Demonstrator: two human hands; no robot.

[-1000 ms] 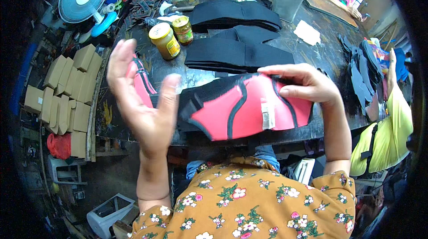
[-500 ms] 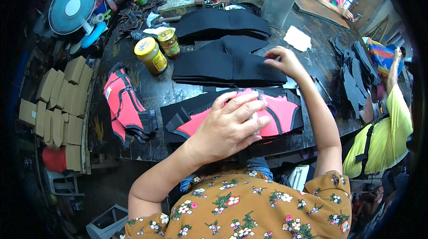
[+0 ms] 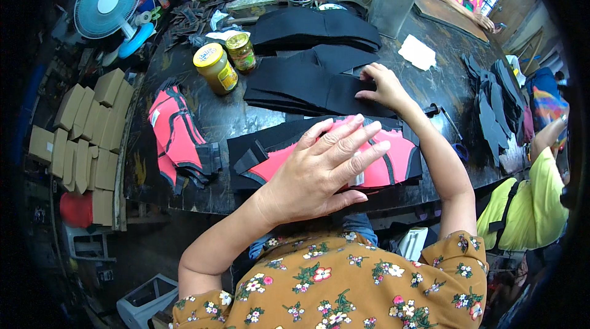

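Note:
My left hand [image 3: 326, 166], fingers outstretched and spread, is over a pink cut piece with black trim [image 3: 399, 156], hiding its middle. That piece lies on black sheet material [image 3: 239, 148] at the table's near edge. Just beyond it sits a stack of black cut sheets [image 3: 289, 86]. At the right end of this stack is my right hand [image 3: 387, 89], its fingers bent and the thumb apart from them, with nothing visible between. More pink and black pieces [image 3: 178, 132] lie in a pile to the left.
Two yellow-lidded jars, one large [image 3: 215, 70] and one small [image 3: 241, 52], stand left of the stacks. Farther back are another black stack [image 3: 319, 28] and a metal can [image 3: 393, 0]. Dark cut pieces [image 3: 491, 105] lie at right. Other people work around the table [image 3: 138, 181].
My left hand's fingers have spread and straightened over the pink piece. My right hand has shifted slightly left along the black stack, its fingers more bent. The whole view has tilted a little.

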